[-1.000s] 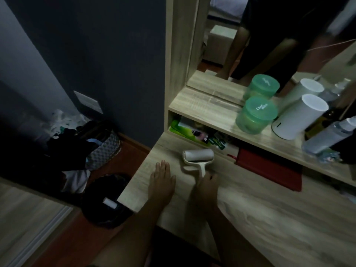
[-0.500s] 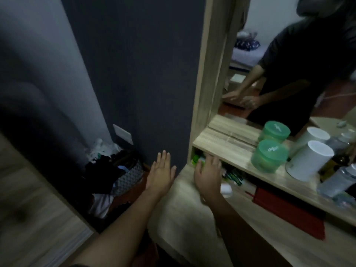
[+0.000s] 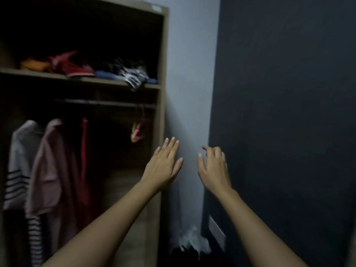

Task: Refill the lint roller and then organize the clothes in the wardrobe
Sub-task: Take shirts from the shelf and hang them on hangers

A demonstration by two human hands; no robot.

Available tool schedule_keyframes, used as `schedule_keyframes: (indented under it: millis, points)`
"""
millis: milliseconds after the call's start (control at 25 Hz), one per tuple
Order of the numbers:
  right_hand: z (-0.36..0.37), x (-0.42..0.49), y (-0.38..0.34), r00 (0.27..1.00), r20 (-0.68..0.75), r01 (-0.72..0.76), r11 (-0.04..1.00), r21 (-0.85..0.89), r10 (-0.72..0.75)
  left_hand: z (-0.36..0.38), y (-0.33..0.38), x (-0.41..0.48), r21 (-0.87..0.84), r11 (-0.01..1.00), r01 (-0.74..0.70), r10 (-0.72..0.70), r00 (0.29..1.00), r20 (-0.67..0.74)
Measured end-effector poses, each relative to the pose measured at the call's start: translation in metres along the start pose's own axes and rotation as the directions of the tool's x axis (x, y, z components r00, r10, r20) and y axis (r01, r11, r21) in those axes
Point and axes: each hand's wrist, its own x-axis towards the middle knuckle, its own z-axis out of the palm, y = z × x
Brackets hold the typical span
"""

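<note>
Both hands empty: left hand [image 3: 163, 166] flat and spread, right hand [image 3: 212, 166] loosely curled, centre frame. Open wooden wardrobe [image 3: 162, 78] at left: jumbled clothes pile [image 3: 123, 73] on top shelf, pink hanging shirt [image 3: 52, 160] on rail. Best to start with the shelf pile, refolding it. Lint roller not in frame.

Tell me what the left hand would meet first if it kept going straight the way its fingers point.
Probably the open wooden wardrobe's right side panel; the left hand overlaps its edge beside the pale wall. Depth is unclear.
</note>
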Motion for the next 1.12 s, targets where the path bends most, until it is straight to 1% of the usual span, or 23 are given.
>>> schedule_keyframes:
  millis: [80, 200, 240, 400, 480, 560, 640, 720, 760, 840, 880, 920, 1000, 1080, 1120]
  points:
    - [0.035, 0.031, -0.042, 0.996, 0.019, 0.088, 0.994, 0.057, -0.089, -0.034, -0.061, 0.014, 0.121, 0.993, 0.013, -0.004, 0.997, -0.077]
    - [0.088, 0.075, -0.101, 0.983, -0.001, 0.184, 0.98, 0.072, -0.185, -0.074, -0.143, 0.029, 0.279, 0.96, 0.014, 0.014, 0.995, -0.099]
    - [0.104, 0.089, -0.118, 0.98, -0.019, 0.198, 0.977, 0.075, -0.197, -0.085, -0.166, 0.034, 0.281, 0.959, 0.021, 0.005, 0.996, -0.09]
    - [0.162, 0.152, -0.183, 0.973, -0.024, 0.231, 0.971, 0.066, -0.229, -0.121, -0.253, 0.065, 0.274, 0.961, 0.032, 0.024, 0.98, -0.2]
    - [0.183, 0.186, -0.209, 0.969, -0.063, 0.243, 0.969, 0.036, -0.24, -0.142, -0.294, 0.083, 0.316, 0.948, 0.036, 0.04, 0.972, -0.23]
    - [0.198, 0.216, -0.229, 0.964, -0.107, 0.245, 0.969, 0.017, -0.242, -0.159, -0.332, 0.1, 0.433, 0.901, 0.018, 0.1, 0.963, -0.248]
    - [0.209, 0.238, -0.246, 0.956, -0.113, 0.273, 0.962, -0.004, -0.271, -0.172, -0.364, 0.117, 0.557, 0.83, 0.021, 0.16, 0.948, -0.275]
    - [0.219, 0.256, -0.268, 0.929, -0.117, 0.349, 0.936, -0.043, -0.352, -0.189, -0.394, 0.134, 0.595, 0.799, 0.084, 0.14, 0.936, -0.321]
    - [0.223, 0.266, -0.279, 0.913, -0.119, 0.388, 0.92, -0.046, -0.391, -0.197, -0.408, 0.14, 0.587, 0.8, 0.121, 0.125, 0.924, -0.36]
    - [0.229, 0.287, -0.301, 0.884, -0.125, 0.453, 0.892, -0.011, -0.45, -0.214, -0.436, 0.15, 0.545, 0.816, 0.195, 0.068, 0.902, -0.425]
    - [0.23, 0.298, -0.312, 0.873, -0.127, 0.476, 0.879, 0.009, -0.471, -0.222, -0.448, 0.151, 0.508, 0.829, 0.233, 0.012, 0.901, -0.433]
    - [0.231, 0.31, -0.324, 0.865, -0.119, 0.493, 0.87, 0.025, -0.487, -0.229, -0.459, 0.152, 0.468, 0.843, 0.264, -0.049, 0.905, -0.422]
    - [0.236, 0.335, -0.35, 0.857, -0.072, 0.515, 0.855, 0.057, -0.511, -0.239, -0.48, 0.151, 0.421, 0.857, 0.296, -0.152, 0.927, -0.343]
    - [0.242, 0.358, -0.375, 0.859, 0.009, 0.509, 0.856, 0.086, -0.512, -0.239, -0.494, 0.151, 0.463, 0.834, 0.301, -0.199, 0.946, -0.257]
    - [0.246, 0.368, -0.386, 0.859, 0.051, 0.506, 0.86, 0.07, -0.51, -0.237, -0.5, 0.151, 0.503, 0.812, 0.294, -0.201, 0.952, -0.232]
